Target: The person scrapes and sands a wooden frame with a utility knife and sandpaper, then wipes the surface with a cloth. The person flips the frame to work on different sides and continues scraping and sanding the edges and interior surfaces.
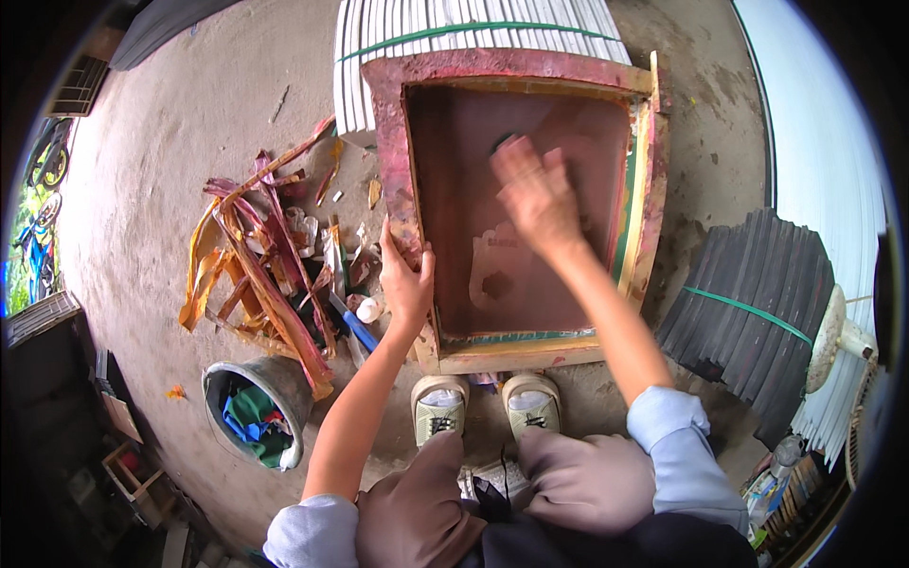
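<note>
Gripping the frame [390, 142] at left, my left hand [406, 286] curls. My right hand [540, 197], blurred, fingers out, overlies its screen [457, 204]; hold unclear.

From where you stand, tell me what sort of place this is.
Probably a small workshop, perhaps for screen printing: a stained wooden frame around a panel with a pale patch, a white bundle and a dark bundle, both tied in green, and a bucket of cloth.

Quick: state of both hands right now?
Left hand: closed on the left side of the wooden frame.
Right hand: over the frame's brown panel, blurred; can't tell if it holds anything.
</note>
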Demonstrator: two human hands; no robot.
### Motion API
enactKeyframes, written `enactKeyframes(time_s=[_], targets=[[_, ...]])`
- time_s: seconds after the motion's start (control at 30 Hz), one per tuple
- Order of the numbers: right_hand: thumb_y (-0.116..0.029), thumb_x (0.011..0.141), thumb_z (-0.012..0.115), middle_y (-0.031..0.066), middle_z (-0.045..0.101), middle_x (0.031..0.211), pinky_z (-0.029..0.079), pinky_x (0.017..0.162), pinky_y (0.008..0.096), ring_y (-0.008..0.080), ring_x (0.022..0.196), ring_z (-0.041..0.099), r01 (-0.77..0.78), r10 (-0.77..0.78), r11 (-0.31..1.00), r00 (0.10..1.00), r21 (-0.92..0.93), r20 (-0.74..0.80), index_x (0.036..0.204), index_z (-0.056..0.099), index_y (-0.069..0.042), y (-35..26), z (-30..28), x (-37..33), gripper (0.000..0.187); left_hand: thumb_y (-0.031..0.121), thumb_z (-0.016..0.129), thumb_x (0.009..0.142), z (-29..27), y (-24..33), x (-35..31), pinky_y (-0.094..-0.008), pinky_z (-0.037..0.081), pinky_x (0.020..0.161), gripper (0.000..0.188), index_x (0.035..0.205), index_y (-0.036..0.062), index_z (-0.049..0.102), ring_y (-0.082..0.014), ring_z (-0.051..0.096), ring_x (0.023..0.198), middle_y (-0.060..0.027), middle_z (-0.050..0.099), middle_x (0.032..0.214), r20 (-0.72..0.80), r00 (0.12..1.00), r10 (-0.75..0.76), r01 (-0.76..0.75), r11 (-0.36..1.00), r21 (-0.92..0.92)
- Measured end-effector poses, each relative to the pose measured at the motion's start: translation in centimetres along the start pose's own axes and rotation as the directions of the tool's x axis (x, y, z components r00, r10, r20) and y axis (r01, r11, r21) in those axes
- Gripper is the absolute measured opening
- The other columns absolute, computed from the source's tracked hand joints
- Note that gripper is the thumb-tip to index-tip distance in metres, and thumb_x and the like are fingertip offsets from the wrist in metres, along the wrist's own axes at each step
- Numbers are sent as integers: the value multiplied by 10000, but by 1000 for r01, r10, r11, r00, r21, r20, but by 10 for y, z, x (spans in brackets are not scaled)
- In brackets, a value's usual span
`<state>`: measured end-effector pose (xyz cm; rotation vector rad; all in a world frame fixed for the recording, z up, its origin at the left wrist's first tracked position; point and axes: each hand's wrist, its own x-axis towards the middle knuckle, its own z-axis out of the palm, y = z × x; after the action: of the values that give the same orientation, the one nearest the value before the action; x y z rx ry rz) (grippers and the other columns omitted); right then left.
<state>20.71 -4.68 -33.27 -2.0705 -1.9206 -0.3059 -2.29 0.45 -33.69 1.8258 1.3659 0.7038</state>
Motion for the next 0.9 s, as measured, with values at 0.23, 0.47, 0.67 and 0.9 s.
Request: enactKeyframes(time_s=[0.23,0.47,0.67,0.9], targets=[[-222,834,584,226,384,1448,251,1149,463,321,1374,340,168,-195,969,970,182,143,1244,534,57,-85,31,-26,498,136,647,827,11,0,2,-406,519,736,727,1444,80,266,-352,653,861,-231,638,991,-38,995,90,-87,993,82],[-316,926,528,273,289,1481,222,1143,486,387,1407,236,-235,240,969,969,77,-61,1436,276,54,12,-3,12,679,137,653,828,8,7,-1,-389,523,687,729,1450,75,277,-291,638,740,-168,624,869,14,999,-33,34,996,-78],[-249,877,529,234,383,1444,268,1128,436,342,1367,346,121,-301,880,889,459,344,1372,419,47,-88,17,-96,587,219,683,842,3,7,4,-396,514,670,714,1428,48,312,-302,626,723,-164,599,903,-37,998,42,-40,998,46],[-270,898,524,208,313,1496,264,1141,430,312,1397,293,-82,86,994,995,77,-46,1419,326,50,-23,5,59,643,255,626,900,1,0,-6,-414,510,699,642,1422,38,321,-334,644,774,-197,621,924,17,999,-42,42,999,-32]])
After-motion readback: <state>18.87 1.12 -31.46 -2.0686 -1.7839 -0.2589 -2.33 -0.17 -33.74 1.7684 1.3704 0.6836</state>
